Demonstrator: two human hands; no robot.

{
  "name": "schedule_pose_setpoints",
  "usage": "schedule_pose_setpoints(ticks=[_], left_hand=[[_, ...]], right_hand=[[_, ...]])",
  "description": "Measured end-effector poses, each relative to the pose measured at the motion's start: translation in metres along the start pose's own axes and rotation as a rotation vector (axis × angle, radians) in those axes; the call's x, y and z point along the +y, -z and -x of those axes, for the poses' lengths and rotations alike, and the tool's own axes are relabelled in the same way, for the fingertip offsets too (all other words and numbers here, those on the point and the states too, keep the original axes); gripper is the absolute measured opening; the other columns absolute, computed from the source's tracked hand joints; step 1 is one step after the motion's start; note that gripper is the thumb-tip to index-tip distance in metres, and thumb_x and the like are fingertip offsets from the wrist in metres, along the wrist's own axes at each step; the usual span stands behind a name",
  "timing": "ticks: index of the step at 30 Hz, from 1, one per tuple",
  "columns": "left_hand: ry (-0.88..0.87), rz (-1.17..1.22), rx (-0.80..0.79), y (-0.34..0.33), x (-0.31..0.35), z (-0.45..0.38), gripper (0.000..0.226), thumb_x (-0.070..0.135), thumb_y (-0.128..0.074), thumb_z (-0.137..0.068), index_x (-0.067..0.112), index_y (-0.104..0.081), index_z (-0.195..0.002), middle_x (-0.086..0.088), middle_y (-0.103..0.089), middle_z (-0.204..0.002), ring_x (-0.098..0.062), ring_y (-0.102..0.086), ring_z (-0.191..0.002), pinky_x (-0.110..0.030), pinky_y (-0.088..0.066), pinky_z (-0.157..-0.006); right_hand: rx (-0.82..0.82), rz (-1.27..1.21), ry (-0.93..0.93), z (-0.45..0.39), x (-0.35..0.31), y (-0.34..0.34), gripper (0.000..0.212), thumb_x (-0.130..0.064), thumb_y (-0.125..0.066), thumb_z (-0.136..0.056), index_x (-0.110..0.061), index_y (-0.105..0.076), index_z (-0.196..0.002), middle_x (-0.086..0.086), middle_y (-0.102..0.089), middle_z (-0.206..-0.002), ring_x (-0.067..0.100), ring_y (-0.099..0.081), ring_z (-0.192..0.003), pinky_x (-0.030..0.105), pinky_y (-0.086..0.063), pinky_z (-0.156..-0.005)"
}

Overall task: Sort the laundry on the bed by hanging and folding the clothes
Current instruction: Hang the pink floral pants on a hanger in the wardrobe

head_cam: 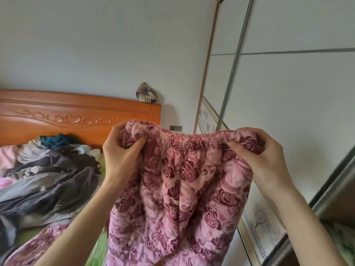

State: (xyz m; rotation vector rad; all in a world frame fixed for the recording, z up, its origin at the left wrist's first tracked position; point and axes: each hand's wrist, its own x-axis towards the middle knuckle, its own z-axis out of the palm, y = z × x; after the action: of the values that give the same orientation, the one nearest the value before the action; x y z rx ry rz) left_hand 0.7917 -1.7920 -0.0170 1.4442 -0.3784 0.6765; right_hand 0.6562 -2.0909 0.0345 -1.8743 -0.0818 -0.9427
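Above the bed's near corner, in the head view, a thick pink quilted garment printed with dark red roses (178,181) is hanging from its gathered elastic waistband, held up in the air between both hands. The left hand (123,148) is pinching the waistband's left end, thumb pressing in front and fingers curled behind. The right hand (263,158) is gripping the right end the same way, bunching the fabric in its fist. Both forearms are reaching up and forward from the bottom of the view, wrists raised, hands level with each other and well apart.

This looks like the spreading-out step before folding. To do it well, the person should be keeping the waistband taut and level, letting the weight pull the fabric straight, then lowering it flat onto a free part of the green-sheeted bed (98,250).

Further left, a heap of grey, dark and pale pink laundry (48,169) is lying on the mattress before the carved orange wooden headboard (76,116).
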Motion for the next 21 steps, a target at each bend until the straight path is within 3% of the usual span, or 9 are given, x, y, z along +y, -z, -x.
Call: schedule_pose_setpoints(ticks=[5, 14, 21], left_hand=[[0.071, 0.074, -0.021, -0.058, 0.007, -0.003, 0.042, 0.033, -0.088, -0.08, 0.032, -0.071, -0.118, 0.021, -0.076, -0.106, 0.001, -0.072, -0.097, -0.016, -0.058, -0.084], [0.091, 0.192, -0.181, -0.141, 0.003, -0.018, 0.039, 0.033, -0.086, -0.077, 0.036, -0.072, -0.114, 0.016, -0.078, -0.104, -0.003, -0.074, -0.097, -0.015, -0.058, -0.081], [0.109, 0.389, -0.44, -0.224, -0.009, -0.042, 0.044, 0.036, -0.086, -0.073, 0.027, -0.073, -0.115, 0.009, -0.079, -0.105, -0.01, -0.076, -0.099, -0.027, -0.061, -0.087]], right_hand=[[0.058, -0.067, -0.018, -0.001, -0.007, 0.031, 0.042, -0.055, -0.088, -0.069, -0.029, -0.075, -0.1, -0.005, -0.079, -0.099, 0.013, -0.076, -0.095, 0.025, -0.061, -0.081], [0.138, -0.05, -0.009, -0.003, -0.028, 0.074, 0.052, -0.061, -0.088, -0.067, -0.027, -0.077, -0.105, -0.002, -0.079, -0.101, 0.016, -0.077, -0.095, 0.024, -0.061, -0.076], [0.411, 0.202, 0.042, 0.0, -0.043, 0.091, 0.051, -0.063, -0.085, -0.07, -0.03, -0.075, -0.108, -0.005, -0.078, -0.103, 0.013, -0.076, -0.094, 0.026, -0.062, -0.077]])
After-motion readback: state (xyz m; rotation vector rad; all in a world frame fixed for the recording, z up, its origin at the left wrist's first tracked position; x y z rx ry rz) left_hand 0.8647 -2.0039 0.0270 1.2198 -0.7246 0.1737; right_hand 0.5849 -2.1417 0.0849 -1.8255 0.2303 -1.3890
